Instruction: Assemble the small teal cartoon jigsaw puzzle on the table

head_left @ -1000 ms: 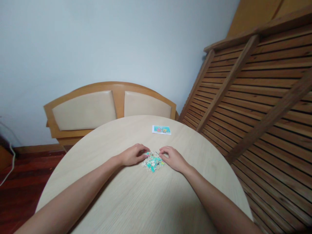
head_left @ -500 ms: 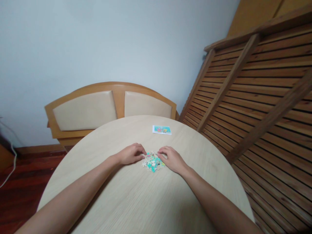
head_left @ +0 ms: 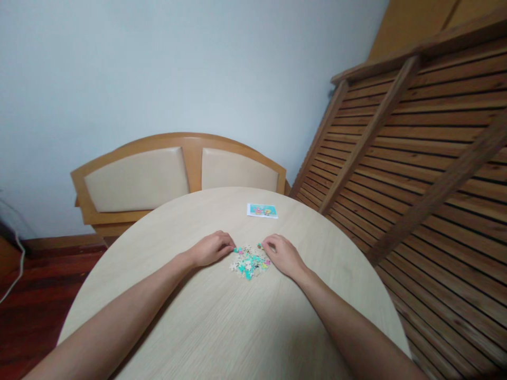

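Observation:
A small heap of jigsaw puzzle pieces (head_left: 249, 265), mostly teal and pale with a few pink and yellow ones, lies on the round table (head_left: 206, 316). At the heap's left edge, my left hand (head_left: 212, 249) has its thumb and fingers pinched together, with a teal puzzle piece (head_left: 236, 250) at the tips. On the right, my right hand (head_left: 284, 255) pinches a dark and teal puzzle piece (head_left: 260, 246) just beyond the heap's upper right side. My fingers partly cover both pieces.
Beyond the heap lies a picture card (head_left: 263, 211) with pink and yellow cartoon figures on teal. A wooden headboard (head_left: 194, 169) with cream panels stands behind the table. Wooden slats (head_left: 396, 158) lean along the right side, close to the table edge.
My right hand has shifted slightly right and up from the heap, with a puzzle piece now showing at its fingertips. My left hand has drawn slightly left, its fingers closer together.

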A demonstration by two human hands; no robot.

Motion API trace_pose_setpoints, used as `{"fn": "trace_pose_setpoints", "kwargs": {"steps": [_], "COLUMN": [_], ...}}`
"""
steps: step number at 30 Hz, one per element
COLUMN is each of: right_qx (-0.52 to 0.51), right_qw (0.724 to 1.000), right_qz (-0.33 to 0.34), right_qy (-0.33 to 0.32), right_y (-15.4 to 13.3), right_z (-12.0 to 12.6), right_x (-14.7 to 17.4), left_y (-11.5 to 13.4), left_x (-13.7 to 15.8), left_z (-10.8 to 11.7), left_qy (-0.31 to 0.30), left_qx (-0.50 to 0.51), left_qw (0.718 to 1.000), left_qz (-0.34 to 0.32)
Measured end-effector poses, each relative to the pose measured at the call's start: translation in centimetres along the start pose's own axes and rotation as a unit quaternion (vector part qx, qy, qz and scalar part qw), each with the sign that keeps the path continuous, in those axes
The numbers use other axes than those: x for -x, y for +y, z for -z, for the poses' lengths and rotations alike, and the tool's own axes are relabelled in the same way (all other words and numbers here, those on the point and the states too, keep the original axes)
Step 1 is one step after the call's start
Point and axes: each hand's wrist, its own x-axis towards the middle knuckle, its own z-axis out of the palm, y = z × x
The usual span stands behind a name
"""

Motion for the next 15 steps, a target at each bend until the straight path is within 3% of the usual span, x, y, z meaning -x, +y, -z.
{"fn": "trace_pose_setpoints", "kwargs": {"steps": [9,15], "right_qx": [0.026,0.02], "right_qw": [0.997,0.998], "right_qz": [-0.059,-0.042], "right_qy": [0.031,0.032], "right_y": [1.5,1.2], "right_z": [-0.3,-0.1], "right_x": [0.1,0.1], "left_y": [-0.6,-0.6], "left_x": [0.1,0.1], "left_z": [-0.8,-1.3], "left_qy": [0.067,0.085], "left_qx": [-0.008,-0.022], "left_qw": [0.997,0.995], "left_qz": [0.025,0.038]}}
